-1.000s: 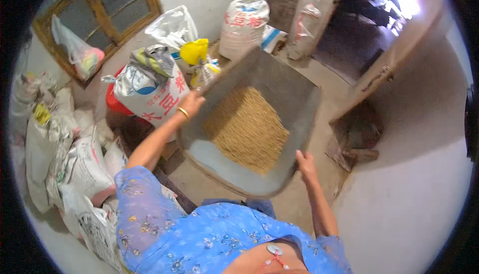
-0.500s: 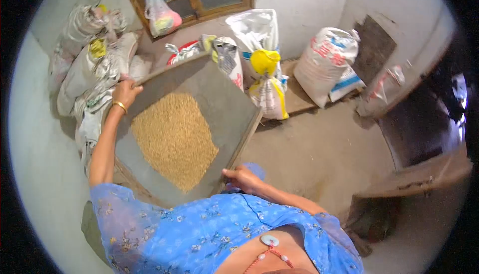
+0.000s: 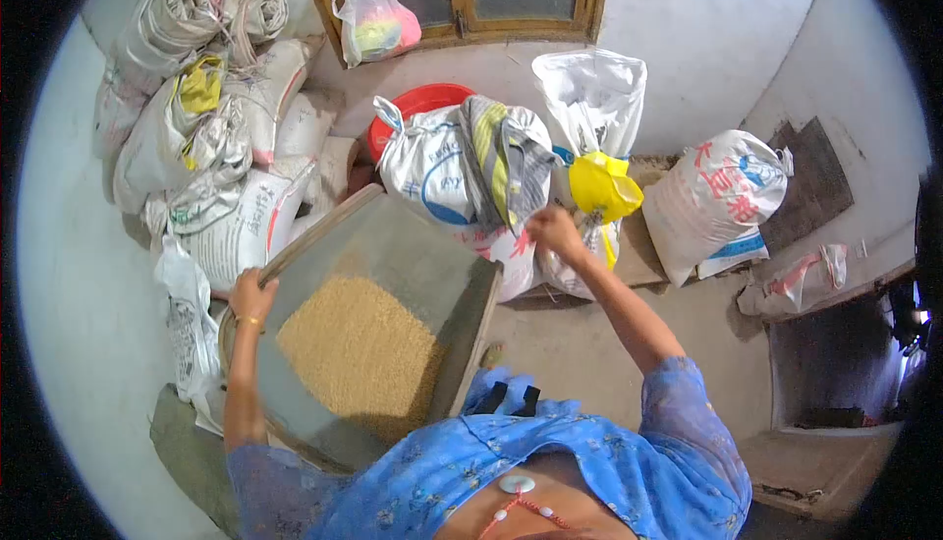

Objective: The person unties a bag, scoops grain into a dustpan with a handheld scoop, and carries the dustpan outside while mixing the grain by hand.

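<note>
My left hand [image 3: 253, 296] is closed around the left rim of a square, shallow wooden-edged tray [image 3: 378, 221]. A heap of golden grain [image 3: 363, 348] lies in the tray, towards its near side. My right hand [image 3: 557, 233] is off the tray, its fingers partly curled at the lower edge of a grey and yellow striped cloth [image 3: 488, 152]. Whether the fingers pinch the cloth cannot be made out. That cloth lies draped over a white sack [image 3: 422, 162] with blue print, behind the tray.
Full sacks [image 3: 241, 230] are piled along the left wall. A red basin [image 3: 432, 98] shows behind the white sack. To the right stand a sack tied with yellow plastic [image 3: 604, 186] and a red-printed sack [image 3: 722, 191]. A plastic bag [image 3: 378, 24] hangs by the window.
My right hand has let go of the tray's near right edge and moved forward to the cloth. My left hand still grips the rim. The view has shifted, showing more of the sacks.
</note>
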Demonstrator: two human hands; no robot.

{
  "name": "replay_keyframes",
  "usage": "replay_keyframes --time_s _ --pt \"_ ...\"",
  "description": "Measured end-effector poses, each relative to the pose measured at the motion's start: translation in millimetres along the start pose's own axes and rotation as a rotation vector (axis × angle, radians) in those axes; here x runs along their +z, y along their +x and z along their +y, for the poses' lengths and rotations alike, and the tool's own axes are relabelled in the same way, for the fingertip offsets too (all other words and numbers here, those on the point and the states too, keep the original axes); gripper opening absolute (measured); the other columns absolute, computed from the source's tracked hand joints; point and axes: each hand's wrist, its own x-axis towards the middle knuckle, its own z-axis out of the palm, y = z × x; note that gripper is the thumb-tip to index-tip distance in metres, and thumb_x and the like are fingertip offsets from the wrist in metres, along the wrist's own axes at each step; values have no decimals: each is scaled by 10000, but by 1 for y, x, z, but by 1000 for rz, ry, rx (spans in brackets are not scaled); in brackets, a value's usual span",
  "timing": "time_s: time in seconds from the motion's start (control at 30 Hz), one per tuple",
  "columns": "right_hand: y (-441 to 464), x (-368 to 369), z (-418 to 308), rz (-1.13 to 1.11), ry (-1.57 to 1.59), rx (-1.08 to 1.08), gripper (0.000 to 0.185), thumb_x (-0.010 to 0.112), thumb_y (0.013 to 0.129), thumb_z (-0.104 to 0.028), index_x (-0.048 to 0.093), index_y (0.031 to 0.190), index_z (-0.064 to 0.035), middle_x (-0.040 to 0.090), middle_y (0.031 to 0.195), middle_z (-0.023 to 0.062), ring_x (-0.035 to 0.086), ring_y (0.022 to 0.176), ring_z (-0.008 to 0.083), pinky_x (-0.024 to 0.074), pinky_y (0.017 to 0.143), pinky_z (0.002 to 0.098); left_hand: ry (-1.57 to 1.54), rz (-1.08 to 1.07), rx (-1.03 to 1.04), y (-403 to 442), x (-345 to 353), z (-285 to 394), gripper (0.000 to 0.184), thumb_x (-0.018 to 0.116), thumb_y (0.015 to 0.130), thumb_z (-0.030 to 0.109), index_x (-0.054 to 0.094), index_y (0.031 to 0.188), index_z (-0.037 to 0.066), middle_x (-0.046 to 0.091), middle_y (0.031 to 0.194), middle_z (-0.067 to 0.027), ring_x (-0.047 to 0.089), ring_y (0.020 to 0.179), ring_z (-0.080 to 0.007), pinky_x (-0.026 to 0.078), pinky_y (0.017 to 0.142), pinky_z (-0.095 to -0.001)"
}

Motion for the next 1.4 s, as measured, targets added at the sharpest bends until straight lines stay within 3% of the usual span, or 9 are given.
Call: replay_keyframes --time_s 0.3,0.47,0.5,0.7,0.9,1.03,1.2,1.3,1.4 --pt "160 40 -31 237 -902 24 668 673 647 -382 418 1121 15 504 1120 184 488 1033 364 448 774 457 95 -19 -164 29 -9 -20 347 664 653 300 575 866 41 571 841 -133 552 799 -334 430 686 -424" --pt "170 -4 -11 499 -268 -95 263 545 643 -143 593 869 -17 594 814 241 574 788 392 442 738 432 66 -27 -106 50 -22 17 366 664 659 310 577 894 43 568 828 -127 550 803 -325 428 706 -413" --pt "172 -14 -8 521 -124 -92 281 587 661 -119 603 913 4 625 775 151 596 712 235 453 670 336 29 -33 -81 56 -25 28 374 661 663 324 579 894 42 569 841 -128 549 810 -323 427 713 -410" --pt "116 -86 -94 513 415 -277 251 566 701 -45 610 937 26 586 756 45 520 688 108 418 626 236 -96 23 209 101 -20 119 686 642 678 458 448 1197 55 563 1053 -186 550 908 -350 417 778 -421" --pt "32 -100 -189 296 -866 -603 331 574 652 -76 627 971 -148 618 898 97 566 891 294 430 798 406 -266 -119 382 98 -39 310 1076 635 628 590 53 1381 89 536 1070 -270 546 898 -413 425 772 -438" --pt "-46 -105 -164 169 -1197 -827 209 564 716 -178 637 903 -239 554 802 -1 509 884 186 353 764 378 -450 324 945 66 -20 418 769 611 674 560 408 1222 61 598 950 -230 572 822 -420 439 718 -454" --pt "-178 -185 -113 760 -957 -956 311 587 641 -87 570 949 -130 516 863 49 484 890 224 358 744 394 -526 -38 834 0 -28 542 520 504 763 518 570 939 33 589 868 -264 564 812 -423 430 706 -468" --pt "-264 -192 -65 705 -972 -872 339 589 651 -129 552 988 -142 517 908 55 485 917 228 374 763 389 -556 -109 810 -34 -24 623 543 428 785 531 590 787 12 581 809 -274 556 811 -431 412 701 -487" --pt "-301 -185 15 354 -979 -193 395 602 719 -289 527 1079 -143 536 1005 90 494 981 274 405 795 369 -530 -168 910 -80 -41 700 546 424 789 531 612 814 20 592 825 -262 561 817 -426 425 724 -477"
